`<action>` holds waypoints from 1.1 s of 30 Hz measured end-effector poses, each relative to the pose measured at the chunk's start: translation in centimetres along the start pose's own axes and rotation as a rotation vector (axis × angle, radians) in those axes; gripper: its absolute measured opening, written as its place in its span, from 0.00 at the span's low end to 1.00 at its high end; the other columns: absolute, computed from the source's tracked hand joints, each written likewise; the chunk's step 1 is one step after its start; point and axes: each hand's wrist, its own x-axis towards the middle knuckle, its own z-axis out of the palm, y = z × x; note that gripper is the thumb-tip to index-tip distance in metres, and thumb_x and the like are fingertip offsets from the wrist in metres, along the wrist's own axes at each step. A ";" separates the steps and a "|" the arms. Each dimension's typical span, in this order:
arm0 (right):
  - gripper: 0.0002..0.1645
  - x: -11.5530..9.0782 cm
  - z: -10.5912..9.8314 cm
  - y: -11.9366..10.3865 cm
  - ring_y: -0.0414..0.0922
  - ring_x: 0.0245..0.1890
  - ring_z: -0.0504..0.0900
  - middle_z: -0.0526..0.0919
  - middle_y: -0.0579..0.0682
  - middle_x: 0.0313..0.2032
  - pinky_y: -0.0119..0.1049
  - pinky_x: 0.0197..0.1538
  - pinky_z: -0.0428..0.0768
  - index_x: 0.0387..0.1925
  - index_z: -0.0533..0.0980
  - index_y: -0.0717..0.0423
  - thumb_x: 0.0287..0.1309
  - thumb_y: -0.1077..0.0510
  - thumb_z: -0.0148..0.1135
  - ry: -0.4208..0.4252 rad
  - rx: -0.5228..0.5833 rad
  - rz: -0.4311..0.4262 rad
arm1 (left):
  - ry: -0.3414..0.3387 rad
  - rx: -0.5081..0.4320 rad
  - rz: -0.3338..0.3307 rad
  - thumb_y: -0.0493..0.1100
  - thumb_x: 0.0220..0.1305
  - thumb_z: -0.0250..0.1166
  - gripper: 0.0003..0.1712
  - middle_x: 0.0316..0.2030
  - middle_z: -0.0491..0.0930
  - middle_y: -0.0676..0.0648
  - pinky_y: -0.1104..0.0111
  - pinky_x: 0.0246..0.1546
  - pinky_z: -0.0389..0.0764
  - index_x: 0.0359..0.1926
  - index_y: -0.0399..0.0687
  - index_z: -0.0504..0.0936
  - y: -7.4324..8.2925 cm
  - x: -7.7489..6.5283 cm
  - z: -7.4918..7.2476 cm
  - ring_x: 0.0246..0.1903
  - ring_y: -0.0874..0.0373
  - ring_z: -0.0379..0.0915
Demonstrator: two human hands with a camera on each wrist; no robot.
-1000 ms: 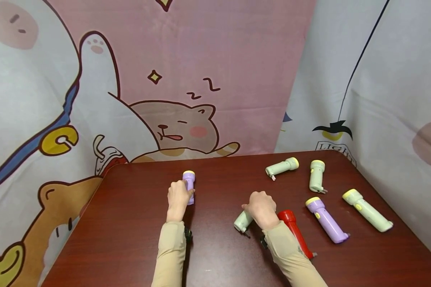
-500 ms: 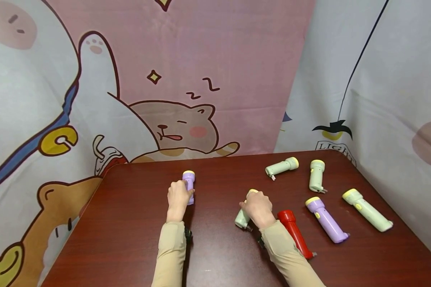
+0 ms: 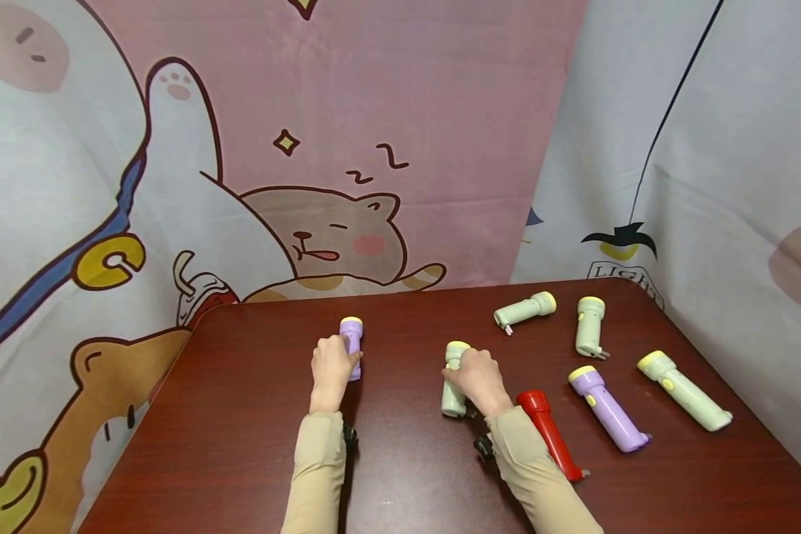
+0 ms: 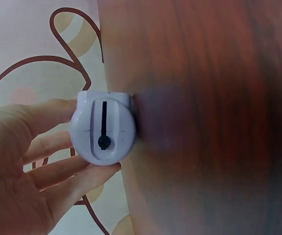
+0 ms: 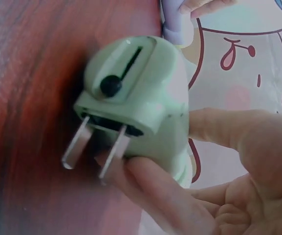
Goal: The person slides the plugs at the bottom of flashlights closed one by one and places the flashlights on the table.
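My left hand (image 3: 331, 369) grips a purple flashlight (image 3: 351, 332) with a yellow-rimmed head that points away from me at the left-centre of the table. In the left wrist view its rounded tail end (image 4: 103, 129) shows a slot with a black slider, thumb on one side and fingers on the other. To the right, my right hand (image 3: 479, 380) holds a pale green flashlight (image 3: 453, 401) between thumb and fingers, its head pointing away. Two metal plug prongs (image 5: 115, 154) stick out of its tail in the right wrist view. A red flashlight (image 3: 550, 434) lies just right of that hand.
On the right side of the brown table (image 3: 240, 445) lie another purple flashlight (image 3: 609, 411) and three green ones: a back-left one (image 3: 523, 311), a back-right one (image 3: 589, 330) and one near the right edge (image 3: 686, 393). A cartoon-printed cloth (image 3: 440, 133) hangs behind.
The green flashlight in my right hand has turned from slanted to nearly straight, its head swinging left and coming into sight. My left hand and the purple flashlight stay put.
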 end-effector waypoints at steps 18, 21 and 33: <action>0.24 1.4 -1.4 -0.5 0.45 0.17 0.72 0.73 0.49 0.13 0.33 0.19 0.67 0.11 0.71 0.55 0.46 0.42 0.63 0.115 0.175 0.018 | 0.003 -0.036 -0.012 0.45 0.46 0.72 0.18 0.33 0.83 0.35 0.54 0.23 0.75 0.37 0.39 0.83 -0.1 -0.4 -0.1 0.27 0.40 0.79; 0.25 1.5 -1.6 -0.8 0.43 0.17 0.68 0.69 0.45 0.11 0.33 0.19 0.65 0.08 0.71 0.54 0.47 0.41 0.62 0.151 0.204 -0.009 | 0.001 -0.038 -0.020 0.45 0.46 0.72 0.19 0.34 0.82 0.35 0.54 0.23 0.76 0.38 0.39 0.82 -0.1 -0.5 -0.1 0.28 0.40 0.79; 0.22 2.0 -2.6 -1.8 0.42 0.19 0.70 0.79 0.49 0.18 0.30 0.21 0.65 0.21 0.80 0.57 0.45 0.40 0.64 0.213 0.270 -0.051 | -0.002 -0.033 -0.039 0.50 0.48 0.70 0.24 0.38 0.82 0.36 0.51 0.27 0.76 0.45 0.42 0.81 -0.2 -0.5 0.0 0.32 0.38 0.79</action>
